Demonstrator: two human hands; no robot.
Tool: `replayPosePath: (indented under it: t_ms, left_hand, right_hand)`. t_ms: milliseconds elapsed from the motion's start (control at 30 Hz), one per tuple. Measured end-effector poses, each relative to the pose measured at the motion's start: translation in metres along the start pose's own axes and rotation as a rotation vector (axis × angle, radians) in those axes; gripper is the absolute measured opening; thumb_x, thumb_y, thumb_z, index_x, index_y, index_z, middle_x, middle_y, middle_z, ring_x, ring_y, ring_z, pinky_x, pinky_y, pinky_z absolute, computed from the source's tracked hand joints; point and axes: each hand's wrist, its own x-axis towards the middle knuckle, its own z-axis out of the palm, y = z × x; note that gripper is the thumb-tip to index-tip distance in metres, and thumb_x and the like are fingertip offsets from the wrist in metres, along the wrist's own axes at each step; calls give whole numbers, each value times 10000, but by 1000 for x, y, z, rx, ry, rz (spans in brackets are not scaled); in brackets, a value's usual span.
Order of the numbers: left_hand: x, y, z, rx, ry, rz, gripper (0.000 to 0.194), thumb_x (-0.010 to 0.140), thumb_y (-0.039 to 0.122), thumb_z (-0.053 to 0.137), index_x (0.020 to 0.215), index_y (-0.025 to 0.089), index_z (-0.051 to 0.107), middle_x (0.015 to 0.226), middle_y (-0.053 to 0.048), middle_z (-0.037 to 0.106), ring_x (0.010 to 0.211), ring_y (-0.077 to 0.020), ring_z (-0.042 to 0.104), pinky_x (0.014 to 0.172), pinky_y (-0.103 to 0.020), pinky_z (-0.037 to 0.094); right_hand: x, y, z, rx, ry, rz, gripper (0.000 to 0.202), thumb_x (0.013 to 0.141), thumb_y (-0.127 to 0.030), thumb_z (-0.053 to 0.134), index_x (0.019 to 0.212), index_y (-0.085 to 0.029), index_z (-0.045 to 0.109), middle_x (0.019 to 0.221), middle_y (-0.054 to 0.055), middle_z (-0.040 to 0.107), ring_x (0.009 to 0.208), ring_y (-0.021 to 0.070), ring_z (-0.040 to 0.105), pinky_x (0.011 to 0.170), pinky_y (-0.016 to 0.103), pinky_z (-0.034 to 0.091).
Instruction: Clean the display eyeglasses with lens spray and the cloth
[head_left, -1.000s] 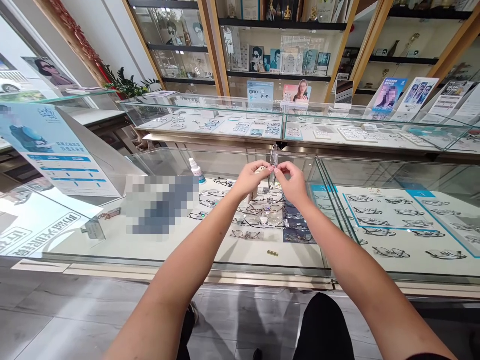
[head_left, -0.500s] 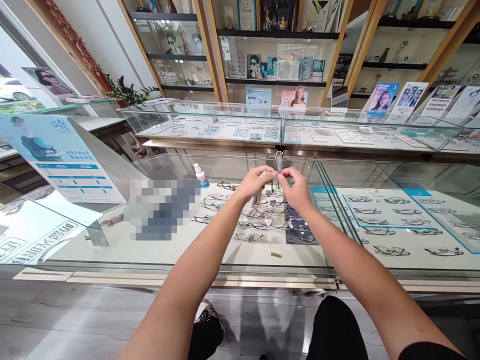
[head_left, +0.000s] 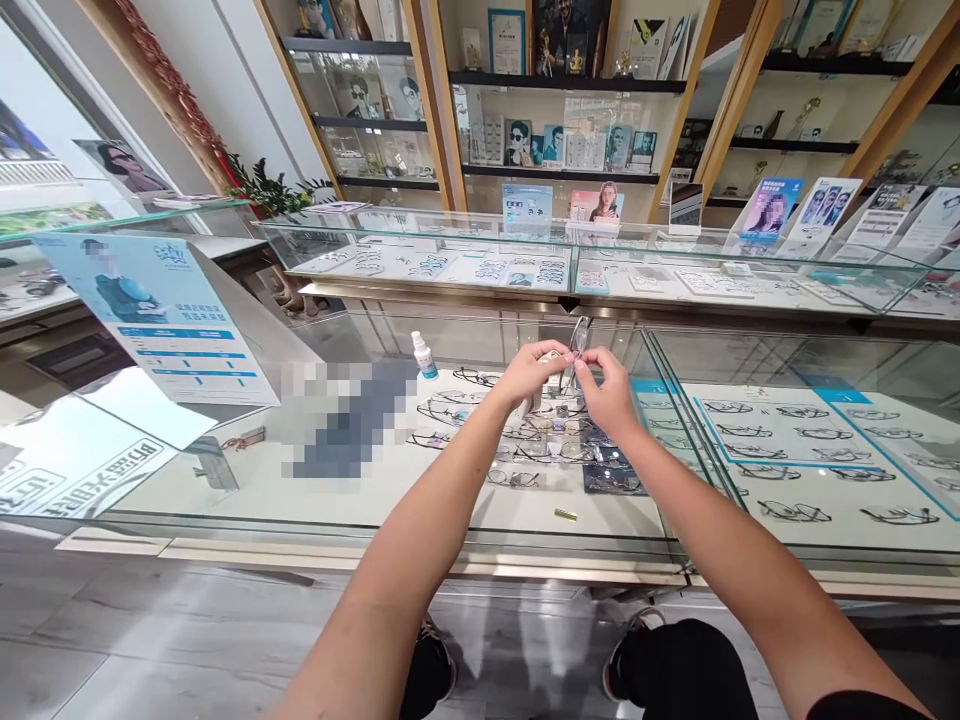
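Above the glass counter (head_left: 480, 515), a pair of eyeglasses (head_left: 580, 335) is held up on its side, one lens toward the top. My left hand (head_left: 534, 372) pinches it from the left, with a pale, cloth-like thing (head_left: 551, 357) partly hidden under the fingers. From the other side, the fingertips of my right hand (head_left: 606, 385) close on the same frame. Below both hands, several pairs of glasses (head_left: 517, 478) lie in rows, some on a dark tray (head_left: 611, 480). My hands cover part of the glasses I hold.
Left of the rows stands a white spray bottle (head_left: 424, 357). A small gold-coloured piece (head_left: 565, 515) lies near the front edge. A poster stand (head_left: 187, 330) rises at the left, and more frames sit under glass at the right. Behind is another display case (head_left: 435, 265).
The view has shifted slightly, so everything sits a little further right. Both hands keep their pinch on the eyeglasses. The right foot now shows below the counter.
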Motion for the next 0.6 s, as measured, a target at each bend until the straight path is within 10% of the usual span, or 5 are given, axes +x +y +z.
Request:
replayPosePath:
  t_ms: [600]
  left_hand:
    - [-10,-7,6,-33,13,86,484,786,668,869,836,195,775,1110,-120,838,1133,-314,751,1129,-479,524]
  right_hand:
    - [-22,0,11,-84,84,-68,180,1077,-366,517,949,-258,584,945,76,710,909,261,687,833,403,531]
